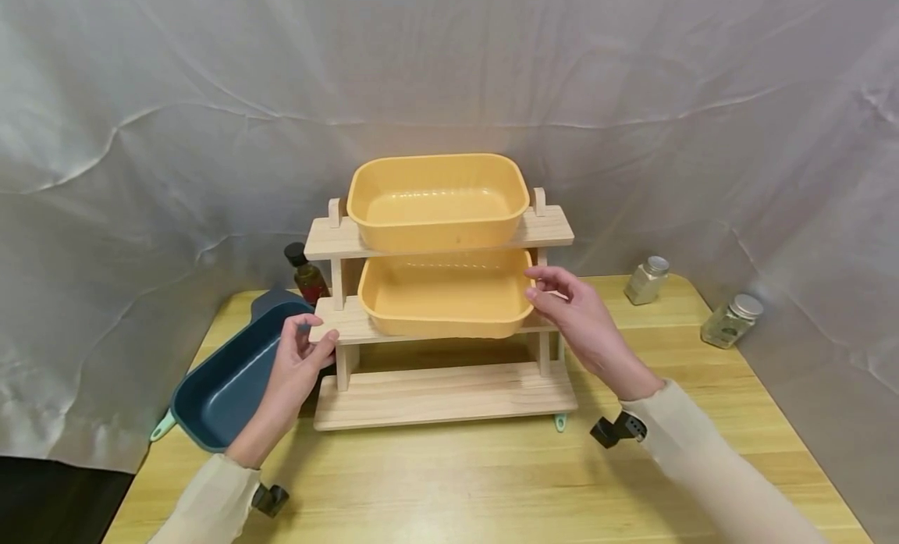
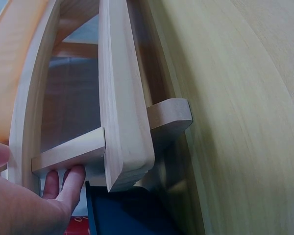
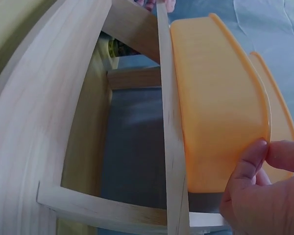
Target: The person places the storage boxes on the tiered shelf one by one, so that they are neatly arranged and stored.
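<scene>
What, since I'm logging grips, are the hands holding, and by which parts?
The right hand pinches the lower yellow dish by the rim at its right end; the left hand grips the middle wooden shelf by its left end.

Wooden rack (image 1: 444, 396): pale, three stepped tiers, upright on table (image 1: 421, 481). Lower yellow bin (image 1: 449, 326): rectangular, rounded corners, open-topped, upright on rack's middle tier.
</scene>
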`<state>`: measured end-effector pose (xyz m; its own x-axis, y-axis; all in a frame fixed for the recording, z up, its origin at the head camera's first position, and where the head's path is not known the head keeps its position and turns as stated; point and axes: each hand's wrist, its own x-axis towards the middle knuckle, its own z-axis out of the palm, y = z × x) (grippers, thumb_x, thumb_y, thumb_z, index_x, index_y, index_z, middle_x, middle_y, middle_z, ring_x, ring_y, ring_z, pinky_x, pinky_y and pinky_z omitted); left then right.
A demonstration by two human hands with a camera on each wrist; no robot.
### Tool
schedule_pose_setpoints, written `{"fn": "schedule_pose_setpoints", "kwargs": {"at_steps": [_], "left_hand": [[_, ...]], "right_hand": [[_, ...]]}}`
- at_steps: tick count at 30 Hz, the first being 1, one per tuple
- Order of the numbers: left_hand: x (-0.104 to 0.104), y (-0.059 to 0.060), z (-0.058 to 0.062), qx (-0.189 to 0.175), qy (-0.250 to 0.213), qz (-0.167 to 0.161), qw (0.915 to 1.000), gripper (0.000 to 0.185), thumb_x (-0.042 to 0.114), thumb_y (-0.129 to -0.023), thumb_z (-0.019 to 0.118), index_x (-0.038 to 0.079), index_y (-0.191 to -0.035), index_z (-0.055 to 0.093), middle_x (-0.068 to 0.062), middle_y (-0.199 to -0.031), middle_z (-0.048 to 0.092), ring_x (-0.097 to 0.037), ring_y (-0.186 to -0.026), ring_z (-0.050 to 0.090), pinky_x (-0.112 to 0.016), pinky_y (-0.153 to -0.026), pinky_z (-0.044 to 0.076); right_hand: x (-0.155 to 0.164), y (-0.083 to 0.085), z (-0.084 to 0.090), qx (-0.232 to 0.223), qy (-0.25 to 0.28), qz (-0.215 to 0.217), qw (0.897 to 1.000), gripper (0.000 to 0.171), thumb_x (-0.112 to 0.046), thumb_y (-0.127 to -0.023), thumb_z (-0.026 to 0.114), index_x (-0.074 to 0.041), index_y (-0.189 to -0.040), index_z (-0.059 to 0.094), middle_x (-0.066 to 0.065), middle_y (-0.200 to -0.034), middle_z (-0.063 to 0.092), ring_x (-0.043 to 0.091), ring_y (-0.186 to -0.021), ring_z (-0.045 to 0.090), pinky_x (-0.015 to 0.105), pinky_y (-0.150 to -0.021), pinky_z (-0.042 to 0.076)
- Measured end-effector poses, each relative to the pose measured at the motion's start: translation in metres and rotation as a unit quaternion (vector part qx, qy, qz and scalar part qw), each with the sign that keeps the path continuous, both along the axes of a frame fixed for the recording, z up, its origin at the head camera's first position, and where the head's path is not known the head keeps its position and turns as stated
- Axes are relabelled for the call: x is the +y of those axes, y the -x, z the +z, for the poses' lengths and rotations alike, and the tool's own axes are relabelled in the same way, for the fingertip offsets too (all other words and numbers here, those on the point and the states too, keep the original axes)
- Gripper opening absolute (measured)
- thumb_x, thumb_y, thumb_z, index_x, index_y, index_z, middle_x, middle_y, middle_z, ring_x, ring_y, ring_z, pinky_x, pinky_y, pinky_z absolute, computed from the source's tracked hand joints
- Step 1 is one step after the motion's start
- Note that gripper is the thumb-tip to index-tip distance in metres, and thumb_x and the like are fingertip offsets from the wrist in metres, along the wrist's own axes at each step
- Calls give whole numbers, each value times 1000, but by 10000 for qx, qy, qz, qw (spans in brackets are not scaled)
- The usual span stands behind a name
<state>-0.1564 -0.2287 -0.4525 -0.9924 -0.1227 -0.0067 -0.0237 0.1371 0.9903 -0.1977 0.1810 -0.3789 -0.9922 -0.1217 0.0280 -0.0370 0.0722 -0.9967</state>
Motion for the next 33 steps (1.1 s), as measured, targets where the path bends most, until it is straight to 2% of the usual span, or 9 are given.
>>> {"fn": "schedule_pose_setpoints", "kwargs": {"at_steps": [6,20,28,33], "left_hand": [[-1,-1,0,-28,-20,34,10000,43,24,-112,66,8,-141,38,-15,-136,55,-11,-106,64,-23,-94,57],[0,-1,-3,-27,0,85,10000,43,24,-112,67,10,-140,39,-9,-125,57,-12,-104,63,-24,-94,57],[0,0,-2,-38,57,56,10000,44,24,-111,68,10,-141,39,-10,-129,57,-12,-104,63,-26,-95,58],[0,0,0,-24,69,37,10000,44,24,-112,67,9,-141,39,-13,-132,57,-12,-104,63,-26,-96,57]], "right_hand": [[0,8,3,87,-74,138,9998,43,-9,-108,70,9,-146,59,7,-114,57,15,-100,58,25,-87,56],[1,22,5,-31,-18,340,9994,42,-10,-109,70,8,-146,60,6,-114,58,15,-102,57,24,-86,57],[1,22,7,-72,12,321,9995,43,-10,-110,68,8,-147,59,6,-115,57,14,-103,56,23,-86,56],[7,24,8,-14,-52,99,9999,43,-15,-111,67,6,-148,58,8,-122,62,15,-101,63,27,-91,59]]}}
